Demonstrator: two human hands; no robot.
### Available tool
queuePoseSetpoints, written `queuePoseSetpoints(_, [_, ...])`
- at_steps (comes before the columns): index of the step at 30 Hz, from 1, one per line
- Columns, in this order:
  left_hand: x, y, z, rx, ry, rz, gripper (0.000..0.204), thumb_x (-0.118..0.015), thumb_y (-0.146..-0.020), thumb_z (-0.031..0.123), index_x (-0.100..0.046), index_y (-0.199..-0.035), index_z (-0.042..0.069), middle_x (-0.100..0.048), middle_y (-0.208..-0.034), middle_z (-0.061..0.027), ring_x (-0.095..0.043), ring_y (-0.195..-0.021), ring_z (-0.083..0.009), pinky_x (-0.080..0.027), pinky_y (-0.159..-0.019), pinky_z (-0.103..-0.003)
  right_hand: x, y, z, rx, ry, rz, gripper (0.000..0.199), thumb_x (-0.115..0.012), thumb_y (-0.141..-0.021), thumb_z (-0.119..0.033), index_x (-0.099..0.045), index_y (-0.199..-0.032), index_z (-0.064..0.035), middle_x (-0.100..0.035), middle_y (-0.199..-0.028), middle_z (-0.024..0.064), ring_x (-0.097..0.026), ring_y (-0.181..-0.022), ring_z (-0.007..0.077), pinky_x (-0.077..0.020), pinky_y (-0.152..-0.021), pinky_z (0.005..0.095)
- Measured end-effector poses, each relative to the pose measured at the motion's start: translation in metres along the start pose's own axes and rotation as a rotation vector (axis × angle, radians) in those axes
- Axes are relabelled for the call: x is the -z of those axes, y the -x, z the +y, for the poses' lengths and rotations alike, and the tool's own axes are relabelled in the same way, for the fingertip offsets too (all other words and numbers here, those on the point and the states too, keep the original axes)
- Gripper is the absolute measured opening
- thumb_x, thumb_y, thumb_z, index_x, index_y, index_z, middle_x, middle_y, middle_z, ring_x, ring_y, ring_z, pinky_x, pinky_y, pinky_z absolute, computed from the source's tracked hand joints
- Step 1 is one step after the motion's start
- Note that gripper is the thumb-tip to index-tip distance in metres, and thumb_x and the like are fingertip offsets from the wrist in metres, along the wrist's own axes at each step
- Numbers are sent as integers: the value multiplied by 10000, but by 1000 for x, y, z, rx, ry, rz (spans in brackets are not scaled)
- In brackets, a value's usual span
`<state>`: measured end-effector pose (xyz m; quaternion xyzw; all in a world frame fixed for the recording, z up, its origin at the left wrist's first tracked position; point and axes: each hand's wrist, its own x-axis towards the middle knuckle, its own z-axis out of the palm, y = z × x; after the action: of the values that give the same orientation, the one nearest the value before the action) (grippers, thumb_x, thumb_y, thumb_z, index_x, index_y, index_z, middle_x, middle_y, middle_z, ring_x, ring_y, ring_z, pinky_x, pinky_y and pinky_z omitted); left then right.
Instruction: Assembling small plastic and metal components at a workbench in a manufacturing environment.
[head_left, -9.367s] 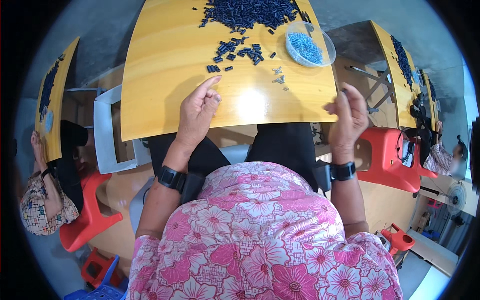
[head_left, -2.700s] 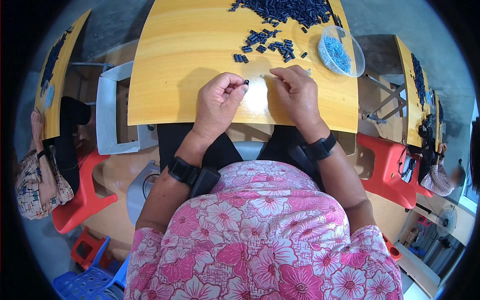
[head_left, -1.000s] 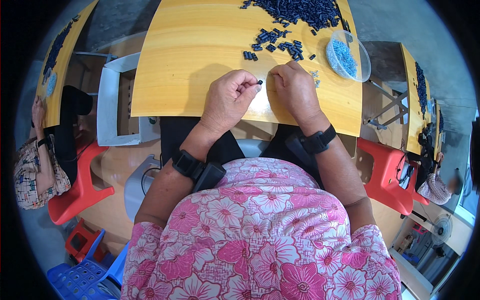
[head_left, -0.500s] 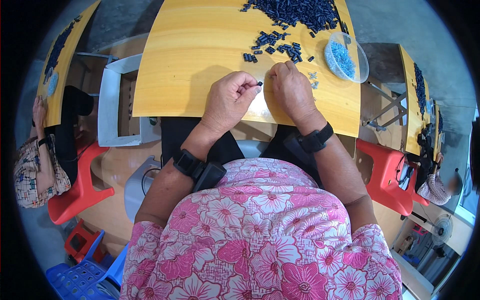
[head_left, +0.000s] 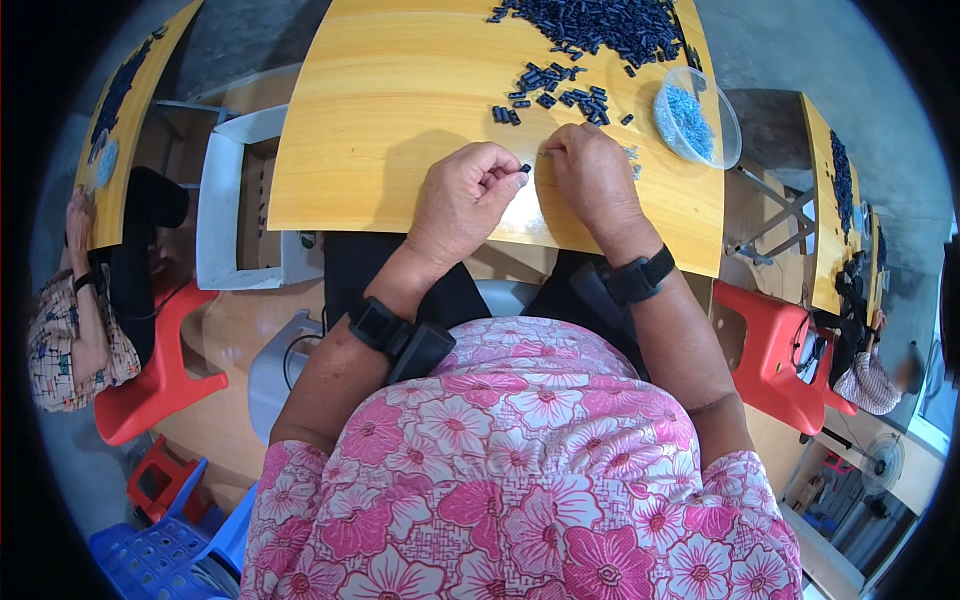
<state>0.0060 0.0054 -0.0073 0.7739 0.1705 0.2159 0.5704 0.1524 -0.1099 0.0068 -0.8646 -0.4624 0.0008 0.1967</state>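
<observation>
Hands: 2, close together over the near edge of the yellow table (head_left: 400, 130).
Left hand (head_left: 462, 200): fingers curled, thumb and forefinger pinching 1 small dark piece (head_left: 525, 168) at its tip.
Right hand (head_left: 592, 175): knuckles up, fingers bent down onto the tabletop; what it grips is hidden, cannot tell.
Loose dark pieces (head_left: 548, 88): 1 small scatter just beyond the hands.
Large dark heap (head_left: 600, 25): 1, cut off at the top edge, too many to count.
Clear bowl (head_left: 697, 118): 1, with pale blue bits, right of the hands.
</observation>
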Motion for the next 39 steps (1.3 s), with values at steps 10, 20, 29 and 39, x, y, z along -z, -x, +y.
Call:
queuePoseSetpoints(10, [0,0,1,3,-12,-2,83,-689,-891,38,-633,-915,-18,-628,-801,-19,-563,-725,-60,-490,-665,-222,0,1,3,19,-1,0,75,-604,-837,-71,-661,-877,-44,-668,-862,154,-658,-789,363,-537,-716,452])
queuePoseSetpoints(20, [0,-1,3,5,-20,-1,79,-691,-885,35,-635,-907,-17,-635,-800,-25,-568,-721,-66,-494,-664,-229,12,12,-8,68,-192,70,70,-621,-850,-93,-601,-868,-28,-623,-869,178,-635,-809,380,-519,-701,461])
queuePoseSetpoints(29, [0,-1,2,21,-2,-19,72,-683,-889,29,-632,-904,-20,-626,-790,-12,-557,-714,-54,-485,-651,-223,16,21,-16,161,-372,123,98,-651,-844,-52,-615,-934,-66,-620,-888,136,-640,-796,358,-527,-686,418])
queuePoseSetpoints(39, [1,0,2,25,-22,-21,76,-675,-897,37,-633,-902,-26,-625,-788,-18,-555,-710,-57,-485,-648,-226,15,22,-15,283,-205,104,162,-639,-841,-62,-570,-986,-83,-584,-887,130,-634,-753,363,-530,-627,438])
